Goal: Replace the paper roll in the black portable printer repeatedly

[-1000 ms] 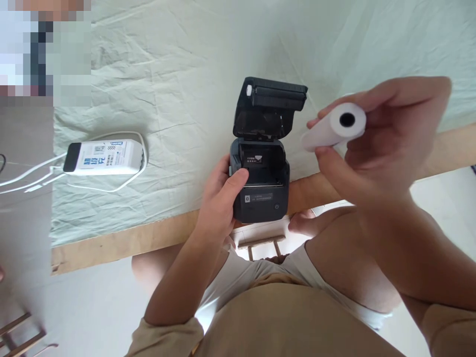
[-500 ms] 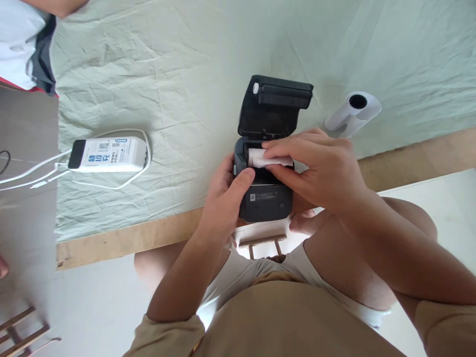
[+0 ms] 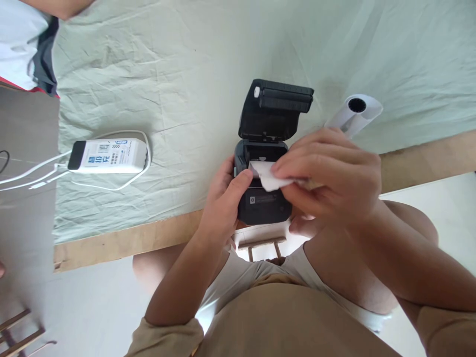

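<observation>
A small black label printer (image 3: 266, 206) sits at the table's near edge, its lid (image 3: 275, 109) swung up and back. My left hand (image 3: 226, 196) grips the printer's left side, thumb resting on the rim of the paper bay. Between the fingers of my right hand (image 3: 327, 173) is the loose end of white paper (image 3: 269, 176), lifted over the bay and bent toward me. The paper runs back into the bay, where the rest of it is partly hidden. Behind my right hand stands a roll of white paper (image 3: 359, 111) with a black core.
A white power bank (image 3: 111, 154) with cables lies on the green cloth (image 3: 186, 99) at left. The wooden table edge (image 3: 126, 240) runs in front of my knees. Another person's arm (image 3: 59, 6) and clothing show at upper left. A wooden stool (image 3: 20, 329) stands at lower left.
My right hand has moved slightly right and toward me, drawing the paper's end up out of the bay. The left hand keeps its hold on the printer.
</observation>
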Available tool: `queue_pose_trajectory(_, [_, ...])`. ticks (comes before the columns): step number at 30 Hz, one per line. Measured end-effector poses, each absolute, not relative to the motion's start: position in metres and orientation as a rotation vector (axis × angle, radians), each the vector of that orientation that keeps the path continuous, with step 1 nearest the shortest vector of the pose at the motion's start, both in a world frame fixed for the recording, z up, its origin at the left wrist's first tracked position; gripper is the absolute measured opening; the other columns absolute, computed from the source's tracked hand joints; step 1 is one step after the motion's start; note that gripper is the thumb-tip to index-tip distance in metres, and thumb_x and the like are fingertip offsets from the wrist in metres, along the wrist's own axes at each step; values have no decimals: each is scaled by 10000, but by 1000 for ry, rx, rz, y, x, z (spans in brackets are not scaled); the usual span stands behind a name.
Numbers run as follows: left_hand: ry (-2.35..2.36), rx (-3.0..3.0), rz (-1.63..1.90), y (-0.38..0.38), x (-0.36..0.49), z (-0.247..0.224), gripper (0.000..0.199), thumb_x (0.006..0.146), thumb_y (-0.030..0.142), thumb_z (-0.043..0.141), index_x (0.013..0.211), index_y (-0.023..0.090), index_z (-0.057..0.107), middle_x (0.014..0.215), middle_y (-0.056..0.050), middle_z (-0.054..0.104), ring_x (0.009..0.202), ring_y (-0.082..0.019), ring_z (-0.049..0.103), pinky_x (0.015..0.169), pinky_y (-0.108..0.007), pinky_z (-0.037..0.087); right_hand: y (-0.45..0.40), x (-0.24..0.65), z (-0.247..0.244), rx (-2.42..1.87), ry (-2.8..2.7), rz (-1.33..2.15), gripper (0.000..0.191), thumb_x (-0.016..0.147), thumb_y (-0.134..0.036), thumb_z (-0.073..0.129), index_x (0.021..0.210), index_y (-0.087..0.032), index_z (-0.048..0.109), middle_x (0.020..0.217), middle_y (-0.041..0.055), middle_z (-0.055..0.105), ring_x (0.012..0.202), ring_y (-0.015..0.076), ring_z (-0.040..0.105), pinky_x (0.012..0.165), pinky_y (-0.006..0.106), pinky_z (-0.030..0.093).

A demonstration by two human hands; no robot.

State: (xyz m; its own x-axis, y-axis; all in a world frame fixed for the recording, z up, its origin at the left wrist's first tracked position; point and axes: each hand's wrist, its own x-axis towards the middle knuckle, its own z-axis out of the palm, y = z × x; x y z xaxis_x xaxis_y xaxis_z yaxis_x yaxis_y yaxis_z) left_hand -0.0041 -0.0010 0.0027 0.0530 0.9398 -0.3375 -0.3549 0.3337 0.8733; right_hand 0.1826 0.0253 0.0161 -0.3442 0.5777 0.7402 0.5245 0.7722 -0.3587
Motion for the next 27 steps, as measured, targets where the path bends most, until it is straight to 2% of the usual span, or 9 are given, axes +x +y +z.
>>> queue_pose_trajectory(4, [1097,737,1089,-2,-5,3,463,831,437,916,1197,240,712,944,-8,770,916,-228,763,764,-303,631,21,181,11,-648,-2155,192,157,978,-164,692,882,-276,640,878,-63,814,874,158,755,751,377,496])
queue_pose_trajectory(7, [1129,774,1088,-2,-6,2,653,806,326,942,1389,289,648,1261,-53,798,1182,-287,772,900,-334,653,23,184,7,-576,-2065,293,146,1008,-311,684,881,-271,623,856,-31,771,820,185,723,742,412,503])
queue_pose_trajectory(10, [1120,802,1081,-3,-6,1,703,805,316,938,1438,283,635,1464,-92,747,1350,-352,725,998,-382,657,28,191,6,-816,-1836,260,68,976,-248,660,999,-304,629,1006,11,761,950,233,729,802,430,550])
queue_pose_trajectory(12, [1111,822,1083,-4,-7,0,702,812,315,933,1450,277,643,1449,-97,757,1347,-371,728,1018,-406,657,31,194,4,-969,-1789,303,313,932,-227,673,1220,-337,619,1348,61,723,1191,289,714,904,471,573])
queue_pose_trajectory(14, [1124,843,1089,-5,-8,-1,702,817,314,934,1458,275,650,1386,-90,781,1295,-365,749,987,-403,666,35,197,0,-985,-1787,398,499,933,-285,679,1407,-359,543,1528,82,632,1315,319,680,980,508,580])
queue_pose_trajectory(19, [1133,871,1095,-5,-11,-4,737,804,256,941,1481,276,650,1322,-60,799,1230,-316,768,962,-361,663,40,200,-10,-960,-1644,319,365,1031,-535,566,1356,-367,556,1205,46,679,1072,260,721,869,471,591])
queue_pose_trajectory(22, [1122,869,1085,-4,-12,-5,761,791,251,942,1488,265,636,1392,-76,778,1310,-335,741,1026,-389,653,40,202,-12,-1008,-1744,392,304,1032,-438,608,1318,-340,578,1256,49,729,1127,251,744,878,442,609])
queue_pose_trajectory(24, [1100,851,1099,-4,-11,-5,767,782,288,953,1478,272,632,1431,-83,764,1364,-355,719,1047,-410,654,39,203,-12,-1030,-1834,501,357,1005,-372,644,1352,-323,572,1352,67,739,1199,260,751,942,447,630])
queue_pose_trajectory(27, [1027,819,1129,-5,-10,-4,668,829,456,933,1416,287,663,1454,-94,755,1376,-375,717,1012,-431,675,38,203,-13,-1025,-1966,707,481,1016,-423,640,1465,-300,520,1475,99,713,1242,274,750,1026,477,646])
